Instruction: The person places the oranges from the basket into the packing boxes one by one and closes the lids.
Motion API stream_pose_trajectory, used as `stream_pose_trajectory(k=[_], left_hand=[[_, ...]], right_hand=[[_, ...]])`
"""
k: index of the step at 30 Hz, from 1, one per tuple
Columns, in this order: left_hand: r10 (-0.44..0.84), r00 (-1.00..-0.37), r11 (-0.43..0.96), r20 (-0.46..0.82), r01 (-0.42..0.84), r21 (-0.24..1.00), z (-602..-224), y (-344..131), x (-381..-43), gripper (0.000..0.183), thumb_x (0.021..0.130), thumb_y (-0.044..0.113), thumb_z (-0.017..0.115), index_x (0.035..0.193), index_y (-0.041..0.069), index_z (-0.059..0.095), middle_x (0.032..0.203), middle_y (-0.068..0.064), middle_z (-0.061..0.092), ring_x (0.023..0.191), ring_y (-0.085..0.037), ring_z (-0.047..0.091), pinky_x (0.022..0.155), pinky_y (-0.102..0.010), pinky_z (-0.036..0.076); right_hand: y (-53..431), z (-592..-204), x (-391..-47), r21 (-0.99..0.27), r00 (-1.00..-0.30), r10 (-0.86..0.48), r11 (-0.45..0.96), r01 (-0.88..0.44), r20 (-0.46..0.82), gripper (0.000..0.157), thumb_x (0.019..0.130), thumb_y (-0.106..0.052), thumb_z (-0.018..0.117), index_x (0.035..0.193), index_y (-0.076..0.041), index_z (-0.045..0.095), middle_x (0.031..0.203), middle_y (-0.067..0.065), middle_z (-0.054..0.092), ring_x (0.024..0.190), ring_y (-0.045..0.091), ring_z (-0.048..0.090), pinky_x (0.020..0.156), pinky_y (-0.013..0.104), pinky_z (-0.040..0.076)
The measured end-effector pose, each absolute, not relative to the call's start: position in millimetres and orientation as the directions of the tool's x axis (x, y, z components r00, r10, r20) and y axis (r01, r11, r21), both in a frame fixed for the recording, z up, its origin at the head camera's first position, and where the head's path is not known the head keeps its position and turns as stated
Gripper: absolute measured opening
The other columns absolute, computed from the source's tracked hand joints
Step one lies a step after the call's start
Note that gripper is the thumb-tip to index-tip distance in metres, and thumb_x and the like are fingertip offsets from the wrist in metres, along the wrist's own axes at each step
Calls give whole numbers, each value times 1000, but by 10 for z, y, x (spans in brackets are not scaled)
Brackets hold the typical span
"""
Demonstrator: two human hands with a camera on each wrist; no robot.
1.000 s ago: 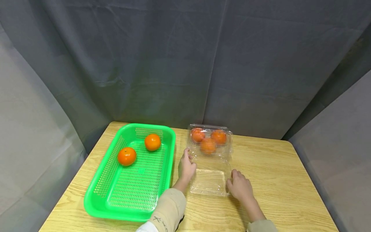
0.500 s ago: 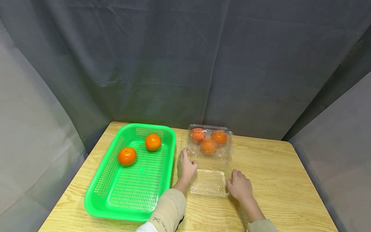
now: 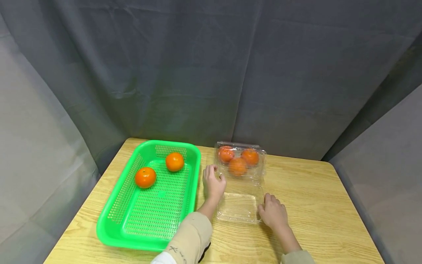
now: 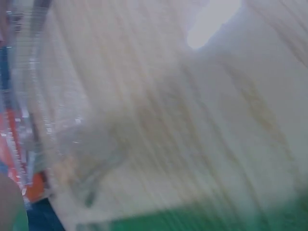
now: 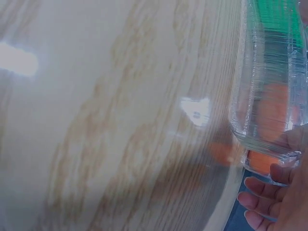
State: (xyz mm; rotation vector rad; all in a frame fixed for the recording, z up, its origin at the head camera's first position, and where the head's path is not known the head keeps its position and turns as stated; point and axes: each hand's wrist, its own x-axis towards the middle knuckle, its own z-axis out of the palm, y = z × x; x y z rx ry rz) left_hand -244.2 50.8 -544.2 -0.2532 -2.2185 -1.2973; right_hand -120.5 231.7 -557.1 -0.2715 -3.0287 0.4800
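Note:
A clear plastic clamshell container (image 3: 238,205) lies unfolded, its near half bare and its far half bearing three round orange fruits (image 3: 237,167). My left hand (image 3: 214,185) is beside its left edge near the fold, fingers bent and thumb apart, with nothing in its grasp. At the right side of the near half, my right hand (image 3: 274,212) holds the plastic wall, thumb on the inner side. In the right wrist view, the fingertips (image 5: 260,187) curve below the container's edge, and orange fruit shows through the plastic. Only a blurred bit of the left hand (image 4: 8,204) appears in its wrist view.
To the left stands a green perforated basket (image 3: 148,242) holding two more orange fruits (image 3: 145,178). Both it and the container sit on a wooden table (image 3: 316,205). A dark grey curtain (image 3: 184,73) hangs behind the table's far edge.
My left hand has shifted slightly forward along the container's left edge, its thumb rising toward the fold. The right hand, the container and the fruits have stayed in place.

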Motion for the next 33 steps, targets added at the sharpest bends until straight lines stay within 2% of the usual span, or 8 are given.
stream_pose_trajectory(k=[6, 11, 18, 22, 25, 31, 33], left_hand=[[-236, -872, 342, 429, 338, 877, -5169, 592, -2482, 23, 64, -6, 56, 86, -1, 55, 81, -11, 53, 75, -27, 48, 67, -30, 40], [-282, -890, 262, 359, 288, 921, -4919, 601, -2560, 21, 65, -4, 57, 86, -3, 55, 83, -16, 54, 78, -35, 48, 69, -31, 37], [-264, -932, 241, 248, 185, 953, -4600, 491, -2711, 17, 67, -1, 59, 84, -3, 58, 81, -15, 58, 72, -28, 52, 65, -34, 41], [-189, -969, 322, 157, 90, 942, -4436, 355, -2777, 11, 70, 3, 60, 81, 1, 58, 81, -10, 58, 76, -25, 54, 66, -36, 43], [-129, -985, 440, 113, 45, 897, -4342, 238, -2829, 11, 71, 7, 59, 82, 5, 59, 85, -8, 60, 80, -26, 56, 69, -39, 43], [21, -999, 658, 25, 33, 752, -4210, -12, -2925, 20, 78, 18, 60, 95, 7, 61, 97, -8, 61, 94, -30, 54, 83, -48, 38], [57, -998, 710, 2, 42, 703, -4202, -94, -2960, 25, 82, 22, 59, 100, 7, 60, 101, -9, 59, 98, -31, 51, 85, -48, 38]], right_hand=[[2312, -5568, -1207, -326, -983, 179, 932, 159, 34, 19, 86, -21, 52, 91, -3, 48, 79, 6, 48, 66, 21, 46, 57, 37, 39], [2307, -5547, -1209, -331, -983, 182, 929, 166, 18, 20, 86, -21, 51, 93, -2, 49, 82, 8, 50, 68, 23, 48, 60, 40, 41], [2311, -5548, -1198, -334, -984, 179, 928, 162, 20, 20, 87, -21, 51, 93, -1, 49, 82, 8, 51, 68, 23, 48, 59, 41, 42], [2318, -5570, -1197, -337, -984, 176, 929, 155, 32, 21, 87, -21, 51, 93, -1, 49, 82, 9, 52, 68, 23, 49, 60, 41, 43], [2318, -5580, -1200, -336, -984, 178, 929, 157, 31, 20, 87, -21, 50, 92, -1, 49, 81, 8, 51, 67, 22, 48, 59, 40, 42], [2315, -5579, -1206, -336, -982, 187, 926, 169, 22, 20, 86, -21, 50, 91, -2, 49, 79, 7, 50, 66, 22, 47, 58, 40, 42], [2315, -5579, -1208, -338, -982, 189, 926, 171, 20, 20, 86, -20, 50, 92, -1, 49, 79, 7, 50, 66, 22, 47, 58, 41, 42]])
